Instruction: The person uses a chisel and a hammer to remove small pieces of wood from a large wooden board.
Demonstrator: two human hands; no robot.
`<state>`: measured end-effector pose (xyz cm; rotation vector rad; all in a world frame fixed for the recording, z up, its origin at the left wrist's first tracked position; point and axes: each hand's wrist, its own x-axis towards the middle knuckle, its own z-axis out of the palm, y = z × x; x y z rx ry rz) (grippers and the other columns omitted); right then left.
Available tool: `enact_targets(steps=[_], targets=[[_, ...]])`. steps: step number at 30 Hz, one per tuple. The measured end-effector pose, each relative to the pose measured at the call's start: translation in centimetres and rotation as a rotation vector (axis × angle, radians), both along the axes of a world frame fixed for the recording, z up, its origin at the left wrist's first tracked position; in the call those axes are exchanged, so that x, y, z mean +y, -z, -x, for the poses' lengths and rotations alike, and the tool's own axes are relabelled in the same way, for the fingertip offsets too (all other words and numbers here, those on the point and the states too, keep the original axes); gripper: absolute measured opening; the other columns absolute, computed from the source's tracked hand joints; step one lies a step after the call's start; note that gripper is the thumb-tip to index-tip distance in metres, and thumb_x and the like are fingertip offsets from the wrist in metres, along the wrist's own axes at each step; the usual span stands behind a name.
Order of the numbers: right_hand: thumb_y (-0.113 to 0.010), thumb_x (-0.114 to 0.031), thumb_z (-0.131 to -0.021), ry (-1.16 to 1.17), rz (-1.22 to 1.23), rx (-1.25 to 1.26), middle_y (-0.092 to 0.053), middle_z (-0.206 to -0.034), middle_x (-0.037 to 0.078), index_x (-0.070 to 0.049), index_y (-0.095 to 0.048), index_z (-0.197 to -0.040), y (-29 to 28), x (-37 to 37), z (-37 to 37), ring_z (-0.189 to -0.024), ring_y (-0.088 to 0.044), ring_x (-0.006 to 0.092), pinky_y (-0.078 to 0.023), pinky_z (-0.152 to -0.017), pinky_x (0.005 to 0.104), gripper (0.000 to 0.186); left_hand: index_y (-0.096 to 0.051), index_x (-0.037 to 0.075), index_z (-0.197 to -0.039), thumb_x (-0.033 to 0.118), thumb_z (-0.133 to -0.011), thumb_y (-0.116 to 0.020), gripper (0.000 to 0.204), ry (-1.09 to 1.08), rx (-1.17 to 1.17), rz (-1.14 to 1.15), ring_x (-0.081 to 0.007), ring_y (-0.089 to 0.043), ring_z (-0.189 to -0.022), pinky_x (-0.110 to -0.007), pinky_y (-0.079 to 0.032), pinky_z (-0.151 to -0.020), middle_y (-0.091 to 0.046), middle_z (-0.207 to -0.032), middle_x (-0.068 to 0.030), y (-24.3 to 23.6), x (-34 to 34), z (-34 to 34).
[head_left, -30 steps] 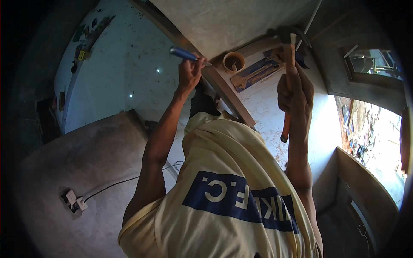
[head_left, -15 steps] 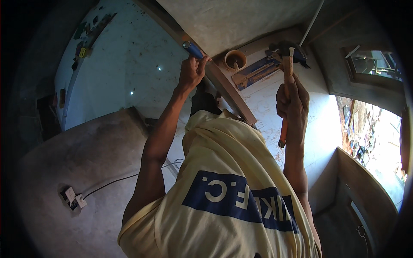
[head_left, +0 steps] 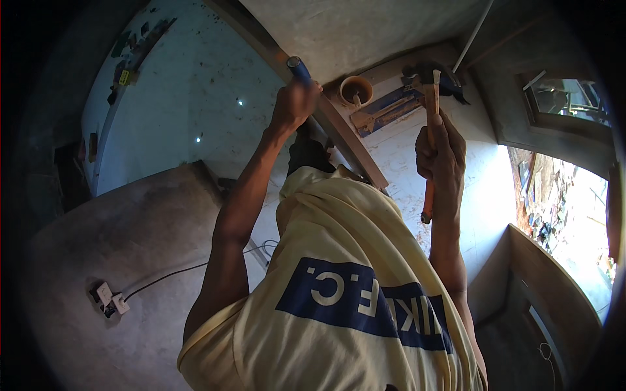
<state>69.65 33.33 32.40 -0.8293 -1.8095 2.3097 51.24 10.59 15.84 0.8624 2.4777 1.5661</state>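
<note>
My left hand (head_left: 291,106), blurred, is closed round a blue-handled chisel (head_left: 298,70) at a long wooden beam (head_left: 349,144); the handle's end tilts up and the blade is hidden. My right hand (head_left: 441,146) grips a claw hammer (head_left: 432,101) with a wooden handle and orange lower end, its head raised, to the right of the chisel and apart from it. Beside the beam are a round brown tub (head_left: 366,92) with a stick-like tool in it and a long blue tool or tray (head_left: 391,112) dusted with shavings.
A pale panel (head_left: 169,111) lies left, with small items along its edge. A white double socket (head_left: 111,300) with a cable is at lower left. An opening with bright clutter (head_left: 554,202), a small window (head_left: 567,98) and a wooden board (head_left: 554,274) are at right.
My left hand has shifted right and up, turning the chisel from lying sideways to a steeper angle at the beam. My right hand and hammer have moved slightly left and down.
</note>
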Motion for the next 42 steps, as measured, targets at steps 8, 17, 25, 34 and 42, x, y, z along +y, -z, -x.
enact_targets(steps=[8,17,25,34,42], targets=[[-0.045,-0.033,-0.106,-0.029,0.031,0.005,-0.033,-0.062,-0.009,-0.005,-0.052,-0.138,-0.1,-0.1,0.1,-0.046,-0.026,-0.0005,-0.018,-0.040,0.0189,0.043,-0.054,-0.005,-0.106,0.013,-0.099,-0.059,0.020,-0.010,-0.021,-0.033,-0.0303,-0.074,-0.088,-0.038,-0.062,-0.076,-0.072,-0.091,-0.0200,0.5,-0.1,0.1],[-0.046,-0.033,-0.106,-0.109,-0.041,-0.024,-0.036,-0.064,-0.008,-0.004,-0.053,-0.138,-0.7,-1.0,0.6,-0.049,-0.030,-0.0001,-0.022,-0.042,0.0190,0.044,-0.054,-0.005,-0.105,0.015,-0.099,-0.060,0.021,-0.015,0.004,-0.034,-0.0311,-0.074,-0.088,-0.038,-0.062,-0.075,-0.073,-0.091,-0.0193,0.8,0.2,0.2],[-0.050,-0.029,-0.105,-0.285,-0.338,0.132,-0.049,-0.067,-0.002,0.001,-0.059,-0.131,-4.9,-2.8,3.8,-0.055,-0.045,0.0050,-0.036,-0.048,0.0256,0.040,-0.055,-0.001,-0.104,0.017,-0.098,-0.062,0.021,0.000,0.041,0.028,-0.0346,-0.073,-0.081,-0.040,-0.061,-0.070,-0.073,-0.088,-0.0182,0.0,0.4,0.1],[-0.047,-0.029,-0.106,-0.234,-0.946,0.867,-0.045,-0.063,-0.003,-0.001,-0.062,-0.127,1.3,-4.0,7.7,-0.049,-0.036,0.0019,-0.025,-0.044,0.0206,0.038,-0.056,0.000,-0.106,0.018,-0.096,-0.065,0.022,-0.033,-0.038,0.158,-0.0311,-0.074,-0.081,-0.039,-0.059,-0.066,-0.073,-0.088,-0.0170,-1.3,1.0,-0.1],[-0.046,-0.030,-0.106,-0.224,-0.283,0.325,-0.036,-0.062,-0.007,-0.002,-0.055,-0.137,-5.7,-2.7,5.2,-0.046,-0.029,-0.0007,-0.021,-0.040,0.0188,0.043,-0.055,0.000,-0.108,0.017,-0.096,-0.065,0.023,0.001,-0.009,0.029,-0.0335,-0.073,-0.082,-0.040,-0.060,-0.069,-0.073,-0.088,-0.0173,0.3,0.7,0.2]])
